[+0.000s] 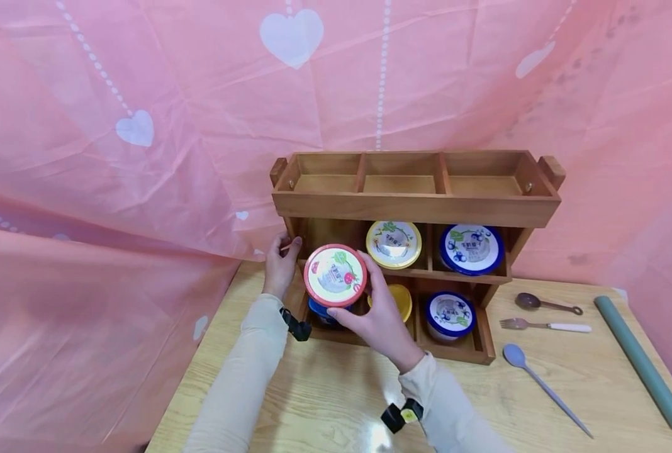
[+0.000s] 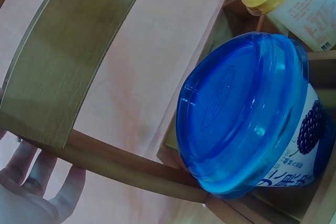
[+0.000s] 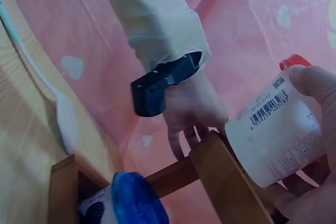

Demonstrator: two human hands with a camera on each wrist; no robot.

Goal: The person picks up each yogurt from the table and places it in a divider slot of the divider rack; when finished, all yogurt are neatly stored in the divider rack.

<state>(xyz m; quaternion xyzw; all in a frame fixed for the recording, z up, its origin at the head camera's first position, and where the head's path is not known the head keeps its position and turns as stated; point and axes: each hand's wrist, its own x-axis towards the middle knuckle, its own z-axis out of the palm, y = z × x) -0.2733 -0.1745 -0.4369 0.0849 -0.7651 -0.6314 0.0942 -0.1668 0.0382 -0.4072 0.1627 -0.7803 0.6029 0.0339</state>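
My right hand (image 1: 382,314) grips a yogurt cup (image 1: 335,275) with a red-rimmed lid and strawberry pictures, in front of the left end of a wooden shelf rack (image 1: 415,209). The right wrist view shows the white side of this yogurt cup (image 3: 278,129) with its barcode, the thumb near the red rim. My left hand (image 1: 280,267) holds the rack's left side; in the left wrist view its fingers (image 2: 71,190) curl round the edge of the wood. Below the held cup, a blue-lidded cup (image 2: 226,114) sits in the bottom left compartment.
Yellow-rimmed (image 1: 394,244) and blue-rimmed (image 1: 472,250) cups stand on the middle shelf, with a yellow-lidded (image 1: 401,302) and another blue-rimmed cup (image 1: 450,313) below. On the table's right lie a brown ladle (image 1: 528,301), fork (image 1: 517,324), grey-blue spoon (image 1: 514,355) and green roll (image 1: 642,365).
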